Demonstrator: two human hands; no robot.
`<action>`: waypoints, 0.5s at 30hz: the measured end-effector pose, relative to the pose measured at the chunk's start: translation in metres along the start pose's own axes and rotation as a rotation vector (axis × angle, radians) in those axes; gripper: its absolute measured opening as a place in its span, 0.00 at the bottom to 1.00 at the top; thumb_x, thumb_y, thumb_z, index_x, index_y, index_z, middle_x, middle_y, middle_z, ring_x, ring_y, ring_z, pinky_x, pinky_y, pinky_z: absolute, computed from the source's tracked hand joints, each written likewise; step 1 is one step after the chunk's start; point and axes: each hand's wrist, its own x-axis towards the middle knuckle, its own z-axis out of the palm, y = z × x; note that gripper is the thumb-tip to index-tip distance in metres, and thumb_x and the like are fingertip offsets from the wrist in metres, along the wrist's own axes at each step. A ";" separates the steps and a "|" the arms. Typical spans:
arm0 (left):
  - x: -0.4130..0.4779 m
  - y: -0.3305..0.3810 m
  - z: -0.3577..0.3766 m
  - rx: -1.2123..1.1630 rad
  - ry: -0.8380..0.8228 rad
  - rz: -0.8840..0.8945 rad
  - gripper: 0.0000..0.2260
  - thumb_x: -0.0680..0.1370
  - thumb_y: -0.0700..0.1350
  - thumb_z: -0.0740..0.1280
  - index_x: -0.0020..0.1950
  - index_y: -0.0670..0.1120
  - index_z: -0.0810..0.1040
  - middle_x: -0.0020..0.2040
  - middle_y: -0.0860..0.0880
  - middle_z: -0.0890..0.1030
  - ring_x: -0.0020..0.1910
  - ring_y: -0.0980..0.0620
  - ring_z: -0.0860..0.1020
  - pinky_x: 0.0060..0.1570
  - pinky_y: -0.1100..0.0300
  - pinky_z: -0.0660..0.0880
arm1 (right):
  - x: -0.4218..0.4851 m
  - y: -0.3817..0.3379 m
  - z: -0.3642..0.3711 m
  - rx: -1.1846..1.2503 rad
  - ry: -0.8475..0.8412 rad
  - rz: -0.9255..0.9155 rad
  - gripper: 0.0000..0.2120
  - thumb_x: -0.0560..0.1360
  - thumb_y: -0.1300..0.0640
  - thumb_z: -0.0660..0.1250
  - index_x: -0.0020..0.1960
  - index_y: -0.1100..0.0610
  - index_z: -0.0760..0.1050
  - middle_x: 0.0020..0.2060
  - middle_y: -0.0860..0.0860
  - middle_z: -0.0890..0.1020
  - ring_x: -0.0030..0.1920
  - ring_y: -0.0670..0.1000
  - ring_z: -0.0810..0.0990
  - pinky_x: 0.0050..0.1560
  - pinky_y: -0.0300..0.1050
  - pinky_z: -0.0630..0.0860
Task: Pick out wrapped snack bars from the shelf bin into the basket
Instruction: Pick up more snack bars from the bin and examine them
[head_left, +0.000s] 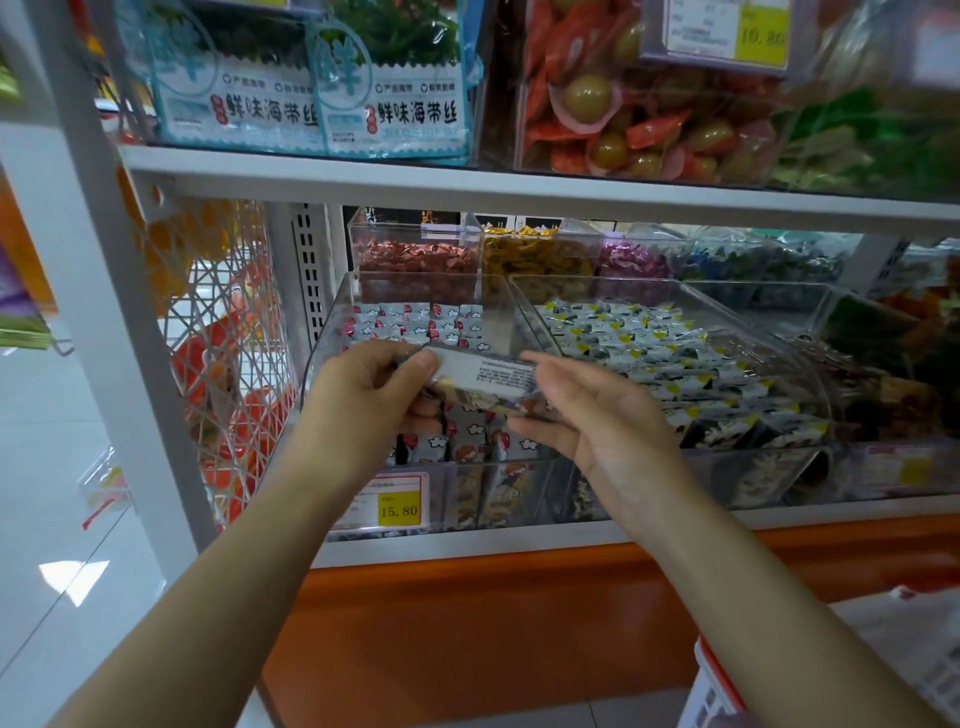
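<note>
— While both hands are raised at the shelf (467, 174) in the head view, what do they hold?

— One bar (488, 375): a long grey wrapper with small print on its back, lying roughly level between the two hands. The left hand (371, 387) grasps its left end, thumb pressed on top and fingers curled underneath.

— And the right hand?

— The right hand (597, 421) is slack and unclenched, palm turned toward the left, fingers nearly straight. Its fingertips (530, 358) reach the bar's right end, forefinger at the upper corner, thumb under the lower edge. I cannot tell whether the thumb touches.

— Where is the bar relative to the bin?

— It is held over the front part of the clear bin (332, 322), which tilts toward the viewer on the lower level. Other bars (457, 322) lie in rows inside, in pale wrappers with red cartoon figures and clouds.

— And the basket?

— The basket (714, 673) sits low at the right edge, white with a red rim, partly hidden behind the right forearm and well apart from the bar.

— Anything else close by?

— A yellow price tag (397, 506) reading 15.80 is on the bin's front, below the left wrist. A second bin (524, 291) just beside it on the right holds packets (649, 353) in black, white and yellow.
</note>
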 end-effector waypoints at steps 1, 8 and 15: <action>-0.001 0.000 0.002 0.018 0.017 0.007 0.08 0.79 0.44 0.62 0.46 0.44 0.80 0.37 0.43 0.81 0.32 0.53 0.80 0.33 0.63 0.79 | -0.001 0.001 0.001 -0.134 -0.003 -0.033 0.22 0.64 0.46 0.70 0.57 0.50 0.78 0.54 0.52 0.81 0.48 0.49 0.83 0.49 0.43 0.80; 0.000 0.005 0.013 0.134 0.064 0.077 0.10 0.80 0.47 0.61 0.52 0.45 0.79 0.36 0.50 0.80 0.30 0.61 0.77 0.31 0.65 0.76 | 0.002 -0.002 0.000 -0.173 0.193 -0.126 0.10 0.74 0.57 0.67 0.55 0.52 0.77 0.39 0.51 0.83 0.36 0.50 0.84 0.35 0.39 0.80; 0.046 0.001 0.037 0.587 -0.052 0.140 0.16 0.81 0.43 0.57 0.68 0.44 0.71 0.66 0.43 0.74 0.55 0.50 0.75 0.52 0.60 0.70 | 0.020 -0.005 -0.027 0.158 0.447 -0.046 0.10 0.74 0.61 0.67 0.55 0.59 0.75 0.43 0.54 0.80 0.33 0.47 0.82 0.34 0.37 0.78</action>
